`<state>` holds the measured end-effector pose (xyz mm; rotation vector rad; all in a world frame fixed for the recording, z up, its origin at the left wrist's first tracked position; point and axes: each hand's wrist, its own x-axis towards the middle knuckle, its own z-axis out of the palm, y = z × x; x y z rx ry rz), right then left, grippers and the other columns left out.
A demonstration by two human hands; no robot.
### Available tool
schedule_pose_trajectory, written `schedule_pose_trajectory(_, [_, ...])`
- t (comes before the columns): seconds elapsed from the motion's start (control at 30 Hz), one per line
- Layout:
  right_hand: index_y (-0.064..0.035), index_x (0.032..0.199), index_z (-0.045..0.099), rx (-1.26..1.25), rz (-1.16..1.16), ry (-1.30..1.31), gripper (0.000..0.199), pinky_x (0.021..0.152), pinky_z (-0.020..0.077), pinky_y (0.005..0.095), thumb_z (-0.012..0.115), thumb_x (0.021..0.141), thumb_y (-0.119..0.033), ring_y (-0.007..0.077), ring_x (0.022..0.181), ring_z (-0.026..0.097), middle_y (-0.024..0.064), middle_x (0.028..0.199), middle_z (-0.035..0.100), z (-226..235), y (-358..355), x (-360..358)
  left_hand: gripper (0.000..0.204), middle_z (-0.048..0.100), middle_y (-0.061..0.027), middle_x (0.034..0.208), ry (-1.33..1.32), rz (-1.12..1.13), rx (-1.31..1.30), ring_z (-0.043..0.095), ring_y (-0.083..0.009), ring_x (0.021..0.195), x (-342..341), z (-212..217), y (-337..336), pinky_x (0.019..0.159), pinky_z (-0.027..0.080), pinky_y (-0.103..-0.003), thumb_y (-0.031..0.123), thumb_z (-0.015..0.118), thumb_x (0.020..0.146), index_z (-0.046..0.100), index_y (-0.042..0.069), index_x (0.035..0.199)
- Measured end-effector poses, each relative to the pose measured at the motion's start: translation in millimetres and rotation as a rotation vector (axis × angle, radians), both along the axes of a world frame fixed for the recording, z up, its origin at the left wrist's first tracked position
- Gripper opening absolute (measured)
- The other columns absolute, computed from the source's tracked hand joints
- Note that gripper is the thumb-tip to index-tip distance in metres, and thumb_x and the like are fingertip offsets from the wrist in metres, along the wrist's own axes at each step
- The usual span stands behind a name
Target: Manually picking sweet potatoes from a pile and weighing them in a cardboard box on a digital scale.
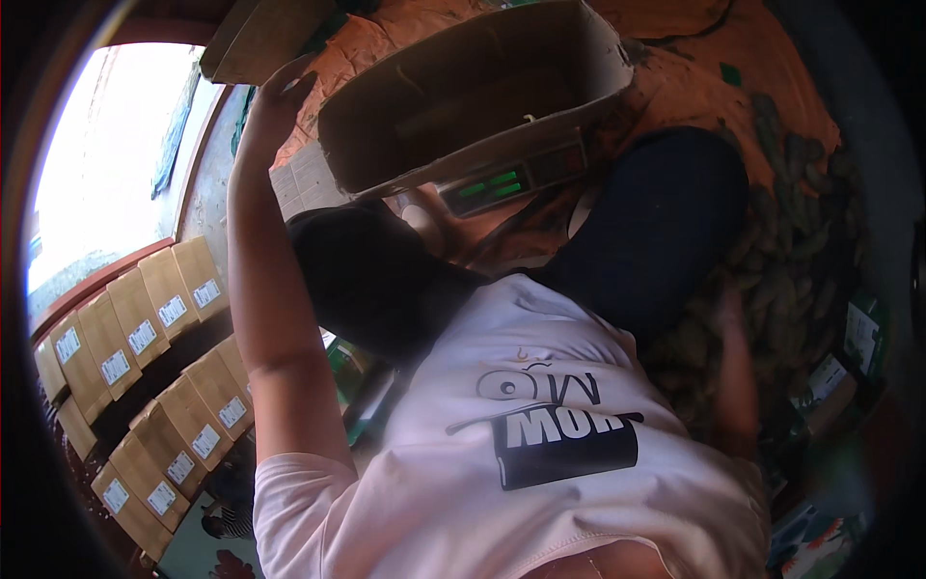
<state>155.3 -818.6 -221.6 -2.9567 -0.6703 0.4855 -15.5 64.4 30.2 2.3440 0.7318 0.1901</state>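
Observation:
My left hand (pixel 275 96) is raised at the upper left with its fingers spread. It sits between a flat brown cardboard piece (pixel 256 39) and the left end of an open, empty cardboard box (pixel 463 106). That box rests tilted on a weighing scale (pixel 502 183) with a lit green display. My right hand (pixel 728 309) reaches down at the right into a heap of elongated green-brown fruit (pixel 801 222). Its fingers are dim and partly buried, so its grip is unclear.
Rows of closed brown cartons (pixel 164 299) with white labels are stacked at the lower left. An orange sheet (pixel 694 87) covers the ground under the scale and fruit. My knees in dark trousers (pixel 666 222) and my pale shirt (pixel 540 463) fill the middle.

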Motion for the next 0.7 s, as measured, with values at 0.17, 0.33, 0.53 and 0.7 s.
schedule_pose_trajectory(0.17, [-0.0103, 0.133, 0.059, 0.025, -0.236, -0.183, 0.057, 0.09, 0.0524, 0.0473, 0.08, 0.08, -0.015, 0.0415, 0.111, 0.065, 0.0244, 0.114, 0.069, 204.5, 77.3, 103.2, 0.046, 0.068, -0.0167, 0.128, 0.11, -0.078, 0.094, 0.068, -0.0267, 0.112, 22.2, 8.5, -17.8, 0.095, 0.052, -0.036, 0.032, 0.067, 0.096, 0.062, 0.012, 0.137])
schedule_pose_trajectory(0.33, [0.0017, 0.133, 0.059, 0.557, -0.345, -0.226, 0.045, 0.102, 0.0452, 0.0321, 0.073, 0.092, -0.008, 0.0202, 0.117, 0.06, 0.0127, 0.127, 0.065, 355.7, 179.2, 141.2, 0.045, 0.064, -0.0183, 0.133, 0.161, -0.165, 0.01, 0.065, -0.0347, 0.118, 31.2, 12.3, -35.0, 0.099, 0.052, -0.042, 0.029, 0.066, 0.095, 0.061, 0.014, 0.137])
schedule_pose_trajectory(0.53, [-0.0006, 0.137, 0.056, 0.667, 0.099, 0.023, 0.048, 0.107, 0.041, 0.0324, 0.071, 0.092, -0.008, 0.0183, 0.123, 0.056, 0.0102, 0.133, 0.06, 416.2, 351.4, 122.0, 0.044, 0.065, -0.0203, 0.129, 0.15, -0.224, 0.045, 0.061, -0.039, 0.12, 33.2, 14.7, -52.2, 0.103, 0.049, -0.046, 0.022, 0.063, 0.092, 0.061, 0.014, 0.136])
schedule_pose_trajectory(0.7, [-0.0001, 0.119, 0.066, 0.615, 0.448, 0.33, 0.035, 0.086, 0.0545, 0.0324, 0.076, 0.089, -0.015, 0.0171, 0.1, 0.066, 0.0099, 0.105, 0.069, 358.4, 506.8, 95.5, 0.048, 0.063, -0.0187, 0.133, 0.281, -0.224, 0.091, 0.061, -0.0361, 0.122, 36.8, 14.5, -63.5, 0.104, 0.049, -0.046, 0.024, 0.056, 0.098, 0.052, 0.024, 0.146])
